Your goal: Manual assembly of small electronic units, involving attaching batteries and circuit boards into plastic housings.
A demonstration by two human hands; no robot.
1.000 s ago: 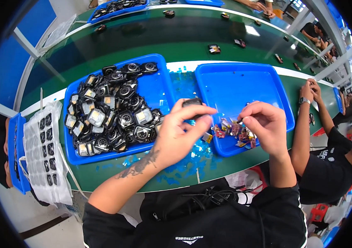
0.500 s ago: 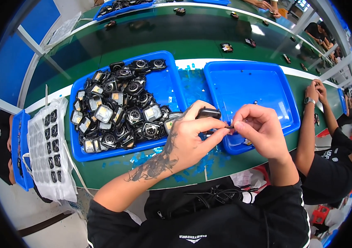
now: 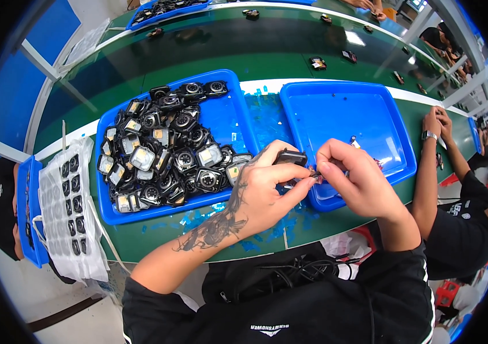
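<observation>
Peeling underway: left hand (image 3: 267,192) clamps black part (image 3: 290,156); right hand (image 3: 353,180) pinches its film (tiny) over right tray's (image 3: 396,135) near-left corner.

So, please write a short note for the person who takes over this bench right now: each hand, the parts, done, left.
Left hand: holds a small black part above the table edge.
Right hand: fingertips pinch at the same part, something small between them; cannot tell what.
Left blue tray: piled with many black parts.
Right blue tray: almost bare, a few small pieces by the hands.
Done: little visible. Left: the pile.
</observation>
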